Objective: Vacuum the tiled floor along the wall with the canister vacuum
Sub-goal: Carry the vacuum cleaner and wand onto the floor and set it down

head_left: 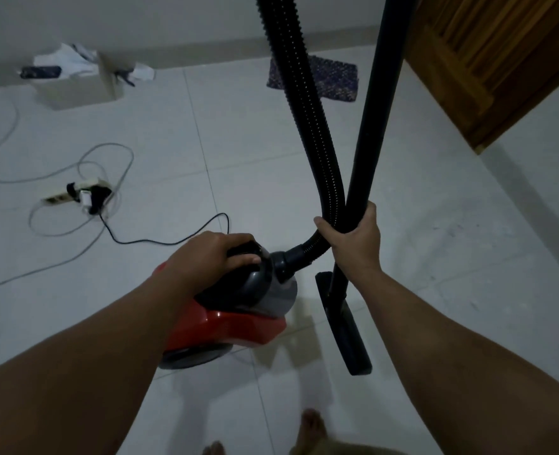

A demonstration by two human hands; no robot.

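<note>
On tiled floor (436, 198) — red canister vac (238, 326), no legible branding

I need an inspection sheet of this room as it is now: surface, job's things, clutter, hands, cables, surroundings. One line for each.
Surface: pale tiled floor, faint marks at the right.
Job's things: red canister vacuum; ribbed hose; black wand; floor nozzle beside the canister.
Clutter: beige box with crumpled white items by the wall; patterned mat.
Hands: left hand grips the canister's handle; right hand holds hose and wand together.
Cables: power strip with plugs; grey cord looped; black cord running toward the canister.
Surroundings: white wall; wooden door.
</note>
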